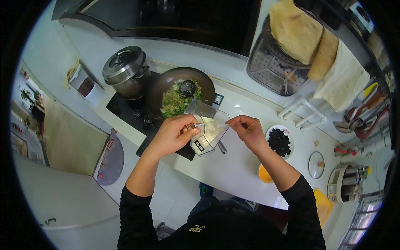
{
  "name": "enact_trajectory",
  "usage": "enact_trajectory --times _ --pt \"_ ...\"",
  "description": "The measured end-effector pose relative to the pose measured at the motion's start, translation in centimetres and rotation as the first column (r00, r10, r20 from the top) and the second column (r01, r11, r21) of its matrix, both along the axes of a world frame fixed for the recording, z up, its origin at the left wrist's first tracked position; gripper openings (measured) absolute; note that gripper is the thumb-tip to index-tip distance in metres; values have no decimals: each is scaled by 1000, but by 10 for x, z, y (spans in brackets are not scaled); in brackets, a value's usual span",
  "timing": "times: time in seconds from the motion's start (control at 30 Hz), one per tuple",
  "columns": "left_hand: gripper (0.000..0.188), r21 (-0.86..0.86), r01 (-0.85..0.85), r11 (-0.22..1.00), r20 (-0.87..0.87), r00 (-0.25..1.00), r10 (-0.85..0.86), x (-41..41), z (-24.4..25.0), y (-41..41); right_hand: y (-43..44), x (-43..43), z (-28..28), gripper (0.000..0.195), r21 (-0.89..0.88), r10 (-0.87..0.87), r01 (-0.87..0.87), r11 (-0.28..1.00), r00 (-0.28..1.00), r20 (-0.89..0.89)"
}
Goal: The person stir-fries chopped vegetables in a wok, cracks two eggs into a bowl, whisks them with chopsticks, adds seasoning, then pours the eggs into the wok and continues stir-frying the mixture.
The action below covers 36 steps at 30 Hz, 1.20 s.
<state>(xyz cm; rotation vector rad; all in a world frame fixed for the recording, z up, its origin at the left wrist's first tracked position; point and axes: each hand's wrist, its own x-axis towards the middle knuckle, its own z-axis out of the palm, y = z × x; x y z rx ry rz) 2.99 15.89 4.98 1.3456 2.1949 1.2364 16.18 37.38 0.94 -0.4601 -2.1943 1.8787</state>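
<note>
My left hand [175, 132] pinches a small metal knob [197, 125] on a clear plastic seasoning drawer [200, 149] and holds it up over the counter's edge by the hob. White powder [212, 128] lies inside the drawer, whose front bears a label. Between the fingers of my right hand [248, 129] is the handle of a small clear spoon [222, 126], its bowl end at the powder. Just beyond the drawer sits a dark wok [200, 75] with chopped green vegetables [172, 101] and a round black ladle head [187, 88]. A metal handle end [222, 147] shows below the drawer.
A lidded steel pot [125, 72] stands on the black hob [120, 107]. To the right are a plate of black pieces [279, 142], a bowl of orange liquid [265, 174], a glass lid [316, 165] and a yellow cutting board [323, 206]. Utensils [365, 115] hang on the wall.
</note>
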Motion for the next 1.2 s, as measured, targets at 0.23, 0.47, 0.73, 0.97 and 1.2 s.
enact_trajectory --times 0.23,0.47,0.73,0.97,1.2 --pt "14 57 -293 954 217 937 275 -45 -54 -70 3 -83 -13 16 -287 -85 81 954 996 2" --pt "10 68 -558 827 384 780 494 -24 -58 -149 -5 -200 -88 14 228 -59 119 966 966 -252" --pt "11 98 -608 788 526 704 478 -10 -64 -176 -30 -245 -100 12 465 -76 234 854 940 -334" --pt "9 125 -581 804 544 718 434 -15 -63 -163 -39 -246 -122 13 652 81 170 739 938 -336" --pt "9 164 -473 866 428 825 370 -10 -41 -132 -28 -230 -138 17 595 67 148 790 944 -323"
